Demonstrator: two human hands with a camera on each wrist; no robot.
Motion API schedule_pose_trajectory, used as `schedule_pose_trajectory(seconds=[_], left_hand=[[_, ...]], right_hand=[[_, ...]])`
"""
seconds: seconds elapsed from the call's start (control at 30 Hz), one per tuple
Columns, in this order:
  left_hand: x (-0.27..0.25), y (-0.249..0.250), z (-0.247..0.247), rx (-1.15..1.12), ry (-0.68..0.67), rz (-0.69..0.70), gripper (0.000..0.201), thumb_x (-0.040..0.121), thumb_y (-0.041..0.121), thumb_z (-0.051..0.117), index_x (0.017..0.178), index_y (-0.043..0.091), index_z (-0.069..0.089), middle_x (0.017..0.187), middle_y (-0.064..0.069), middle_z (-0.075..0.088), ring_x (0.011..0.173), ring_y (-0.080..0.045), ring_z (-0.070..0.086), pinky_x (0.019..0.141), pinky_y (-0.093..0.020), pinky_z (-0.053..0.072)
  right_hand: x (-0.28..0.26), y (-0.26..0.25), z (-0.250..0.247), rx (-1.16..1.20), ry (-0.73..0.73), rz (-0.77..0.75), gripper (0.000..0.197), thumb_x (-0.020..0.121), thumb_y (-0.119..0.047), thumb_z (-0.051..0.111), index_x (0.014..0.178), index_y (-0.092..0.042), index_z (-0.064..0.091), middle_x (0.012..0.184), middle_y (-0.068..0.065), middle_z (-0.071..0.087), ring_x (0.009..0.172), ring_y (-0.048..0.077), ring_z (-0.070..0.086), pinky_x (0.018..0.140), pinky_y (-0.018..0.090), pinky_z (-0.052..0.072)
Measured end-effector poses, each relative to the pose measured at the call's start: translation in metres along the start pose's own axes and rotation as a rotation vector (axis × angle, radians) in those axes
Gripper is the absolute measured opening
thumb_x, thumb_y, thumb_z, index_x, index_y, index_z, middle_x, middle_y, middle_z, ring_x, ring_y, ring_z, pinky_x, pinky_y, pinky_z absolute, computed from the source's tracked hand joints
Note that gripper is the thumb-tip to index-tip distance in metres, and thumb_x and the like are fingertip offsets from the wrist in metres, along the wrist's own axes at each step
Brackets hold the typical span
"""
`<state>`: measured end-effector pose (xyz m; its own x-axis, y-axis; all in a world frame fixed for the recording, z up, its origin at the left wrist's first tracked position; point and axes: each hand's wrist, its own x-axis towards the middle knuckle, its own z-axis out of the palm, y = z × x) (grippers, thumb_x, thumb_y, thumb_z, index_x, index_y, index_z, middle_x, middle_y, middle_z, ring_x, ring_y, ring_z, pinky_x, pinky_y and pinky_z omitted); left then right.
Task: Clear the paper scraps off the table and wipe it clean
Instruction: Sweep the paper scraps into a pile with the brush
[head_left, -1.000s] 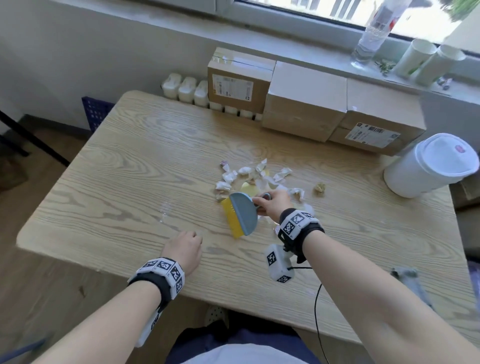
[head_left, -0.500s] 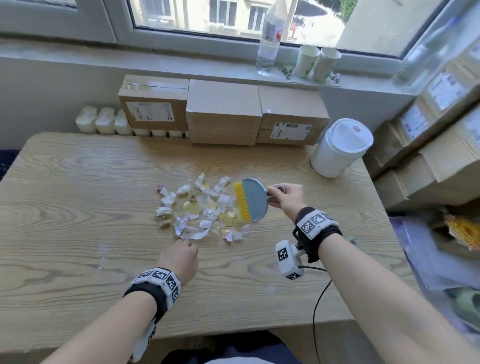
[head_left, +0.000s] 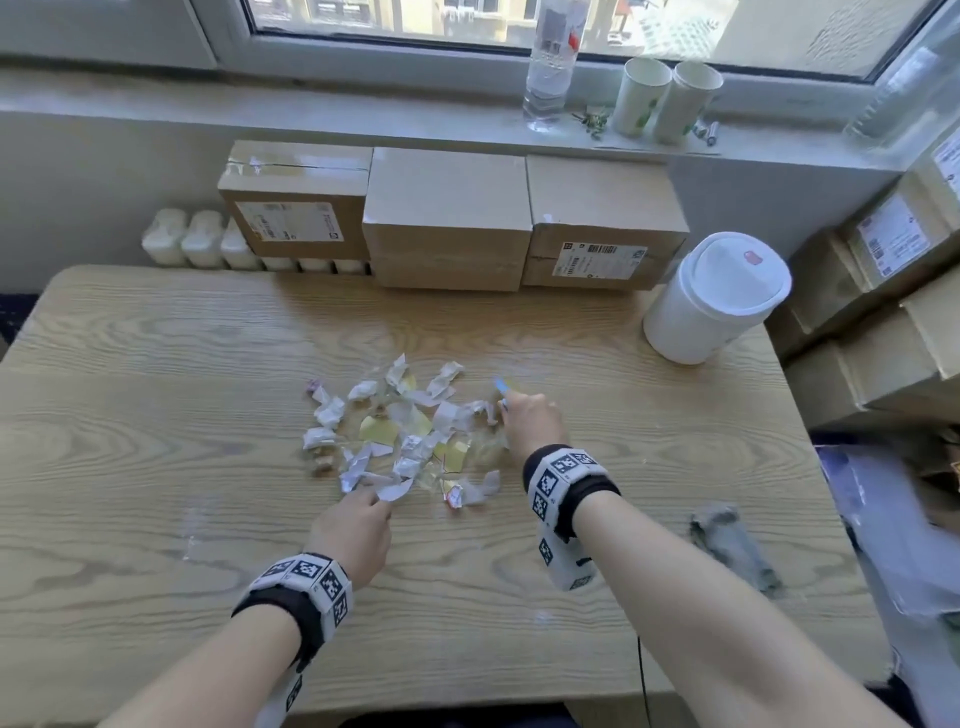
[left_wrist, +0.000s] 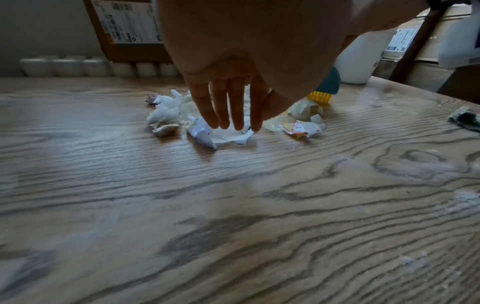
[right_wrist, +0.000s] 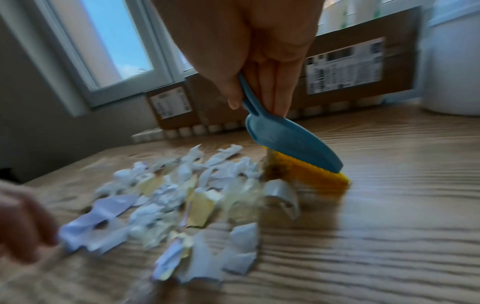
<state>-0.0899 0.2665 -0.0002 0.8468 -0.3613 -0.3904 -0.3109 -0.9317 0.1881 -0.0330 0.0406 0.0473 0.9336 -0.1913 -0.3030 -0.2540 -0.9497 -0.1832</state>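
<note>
Two hands (fingers (left_wrist: 235, 107) down); brush (right_wrist: 293, 148) gripped

The hand brush (right_wrist: 293, 148) has a teal-blue back and handle with bright yellow bristles. The paper scraps (head_left: 400, 431), mid-frame, are mostly white, mixed with pale yellow pieces and one carrying red print. The table (head_left: 156, 415) is light tan wood with darker swirling grain. At upper centre the cardboard boxes (head_left: 447, 218) are plain brown with white barcode labels; at right, the lidded tub (head_left: 711, 301) is white with a small pink mark. Both wristbands (head_left: 306, 582) are black with black-and-white square markers.
</note>
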Motion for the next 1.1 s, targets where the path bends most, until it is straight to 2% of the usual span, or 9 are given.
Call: schedule_pose_trajectory(seconds=[0.3, 0.43, 0.5, 0.57, 0.63, 0.77, 0.93, 1.0, 1.1], left_hand=[[0.0, -0.005, -0.007, -0.014, -0.013, -0.059, 0.026, 0.096, 0.024, 0.034, 0.106, 0.015, 0.057, 0.116, 0.001, 0.054, 0.11, -0.017, 0.049, 0.078, -0.031, 0.045], [-0.001, -0.012, -0.005, -0.028, 0.022, -0.086, 0.025, 0.095, 0.024, 0.037, 0.103, 0.013, 0.058, 0.113, 0.0, 0.056, 0.106, -0.019, 0.052, 0.077, -0.031, 0.045], [-0.002, -0.016, -0.005, -0.035, 0.032, -0.097, 0.024, 0.094, 0.023, 0.038, 0.103, 0.012, 0.057, 0.112, -0.001, 0.056, 0.105, -0.02, 0.052, 0.077, -0.031, 0.045], [-0.004, -0.021, -0.005, -0.064, 0.04, -0.118, 0.024, 0.093, 0.022, 0.04, 0.105, 0.011, 0.058, 0.112, -0.002, 0.056, 0.106, -0.022, 0.052, 0.076, -0.033, 0.045], [-0.007, -0.029, -0.002, -0.149, 0.081, -0.126, 0.024, 0.09, 0.019, 0.046, 0.106, 0.009, 0.062, 0.111, -0.006, 0.06, 0.107, -0.026, 0.055, 0.077, -0.037, 0.05], [-0.014, -0.047, 0.007, -0.19, 0.051, -0.191, 0.026, 0.088, 0.017, 0.047, 0.108, 0.008, 0.061, 0.114, -0.008, 0.06, 0.109, -0.028, 0.053, 0.085, -0.038, 0.048], [-0.017, -0.05, 0.01, -0.184, 0.08, -0.24, 0.022, 0.088, 0.021, 0.049, 0.1, 0.009, 0.062, 0.108, -0.009, 0.061, 0.107, -0.029, 0.054, 0.082, -0.037, 0.045], [-0.018, -0.049, 0.01, -0.168, 0.075, -0.25, 0.023, 0.09, 0.022, 0.046, 0.102, 0.01, 0.061, 0.111, -0.007, 0.06, 0.109, -0.027, 0.053, 0.083, -0.036, 0.044], [-0.021, -0.05, 0.014, -0.147, 0.07, -0.25, 0.027, 0.091, 0.024, 0.043, 0.111, 0.014, 0.058, 0.119, -0.002, 0.057, 0.113, -0.022, 0.051, 0.089, -0.034, 0.043]], right_hand=[[-0.026, -0.048, 0.005, -0.107, -0.017, -0.278, 0.03, 0.09, 0.009, 0.034, 0.113, 0.0, 0.051, 0.109, 0.015, 0.062, 0.097, 0.031, 0.064, 0.072, 0.036, 0.047], [-0.006, -0.046, 0.0, -0.002, 0.189, -0.362, 0.036, 0.056, 0.012, 0.076, 0.089, -0.003, 0.069, 0.077, 0.008, 0.069, 0.065, 0.024, 0.068, 0.051, 0.024, 0.051], [0.011, -0.049, -0.004, 0.08, 0.202, -0.399, 0.046, 0.068, 0.013, 0.068, 0.111, -0.004, 0.066, 0.1, 0.012, 0.069, 0.087, 0.027, 0.069, 0.069, 0.029, 0.055], [0.027, -0.054, -0.012, 0.05, 0.096, -0.377, 0.048, 0.089, 0.006, 0.047, 0.134, -0.01, 0.049, 0.132, 0.011, 0.055, 0.116, 0.028, 0.056, 0.092, 0.034, 0.047], [0.041, -0.058, -0.013, 0.004, 0.029, -0.359, 0.044, 0.094, -0.001, 0.039, 0.135, -0.014, 0.046, 0.141, 0.01, 0.047, 0.122, 0.029, 0.051, 0.095, 0.035, 0.044], [0.039, -0.062, 0.007, -0.039, -0.109, -0.432, 0.052, 0.09, 0.007, 0.04, 0.138, -0.013, 0.042, 0.145, 0.011, 0.043, 0.126, 0.03, 0.048, 0.101, 0.039, 0.043], [0.01, -0.047, 0.035, -0.008, -0.097, -0.512, 0.055, 0.093, 0.007, 0.036, 0.143, -0.017, 0.035, 0.151, 0.009, 0.034, 0.138, 0.023, 0.036, 0.11, 0.034, 0.033], [0.004, -0.042, 0.034, 0.042, -0.005, -0.541, 0.058, 0.087, 0.012, 0.047, 0.139, -0.014, 0.043, 0.145, 0.012, 0.044, 0.132, 0.023, 0.045, 0.105, 0.031, 0.04], [0.013, -0.043, 0.033, 0.087, 0.167, -0.601, 0.056, 0.058, 0.012, 0.08, 0.109, -0.008, 0.068, 0.105, 0.015, 0.071, 0.092, 0.028, 0.071, 0.065, 0.035, 0.06]])
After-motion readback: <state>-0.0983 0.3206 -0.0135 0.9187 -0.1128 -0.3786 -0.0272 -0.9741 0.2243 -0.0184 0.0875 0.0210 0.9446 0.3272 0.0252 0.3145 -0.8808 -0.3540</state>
